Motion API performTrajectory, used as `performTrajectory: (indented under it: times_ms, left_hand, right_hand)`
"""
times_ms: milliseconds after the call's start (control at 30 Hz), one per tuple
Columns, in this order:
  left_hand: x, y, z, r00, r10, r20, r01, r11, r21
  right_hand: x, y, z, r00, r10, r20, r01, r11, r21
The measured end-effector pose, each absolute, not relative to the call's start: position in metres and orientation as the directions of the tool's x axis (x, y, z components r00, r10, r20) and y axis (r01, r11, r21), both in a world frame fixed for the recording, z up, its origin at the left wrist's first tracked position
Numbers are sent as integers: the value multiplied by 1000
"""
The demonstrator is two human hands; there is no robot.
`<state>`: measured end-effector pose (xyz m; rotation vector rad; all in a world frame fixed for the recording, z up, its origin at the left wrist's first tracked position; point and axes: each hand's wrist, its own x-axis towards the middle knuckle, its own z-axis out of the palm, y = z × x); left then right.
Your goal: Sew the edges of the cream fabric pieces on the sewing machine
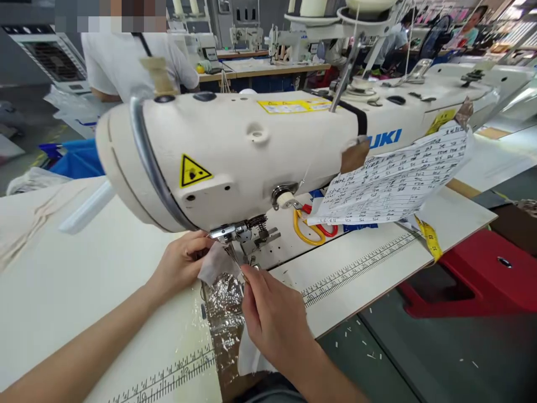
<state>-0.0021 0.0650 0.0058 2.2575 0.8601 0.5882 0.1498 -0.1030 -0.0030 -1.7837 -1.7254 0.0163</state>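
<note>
Cloth, pinched by left hand; right hand gripping tweezers

A sewing workshop: industrial sewing machine, thread cones, more machines behind.

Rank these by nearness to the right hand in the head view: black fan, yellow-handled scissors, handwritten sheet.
1. Yellow-handled scissors: just beyond the right hand, on the table.
2. Handwritten sheet: farther right, against the sewing machine.
3. Black fan: background, upper right.
</note>
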Motion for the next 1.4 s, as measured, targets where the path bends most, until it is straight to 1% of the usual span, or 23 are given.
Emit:
performTrajectory:
  times_ms: [167,333,500,700,967,1167,1400]
  left_hand:
    - [-4,66,6,664,741,101,478,-524,705]
    - [-4,65,2,633,766,109,480,-499,721]
    - [-4,64,1,620,777,111,490,-494,718]
    - [-3,62,4,612,778,142,523,-533,665]
    - [3,58,10,593,795,132,538,-512,670]
    - [4,57,9,618,765,180,560,-589,582]
    - [3,59,0,659,702,272,526,-687,501]
  right_hand:
    - [148,-101,-2,143,911,387,909,34,-415]
    - [147,-98,0,146,913,380,921,16,-390]
    - [148,-100,0,143,906,397,900,48,-434]
    - [148,-99,0,153,910,385,908,24,-417]
    - [147,-98,1,177,899,401,908,9,-420]
    - [147,-97,1,174,897,406,916,5,-402]
    - [146,-98,-3,154,898,411,930,9,-368]
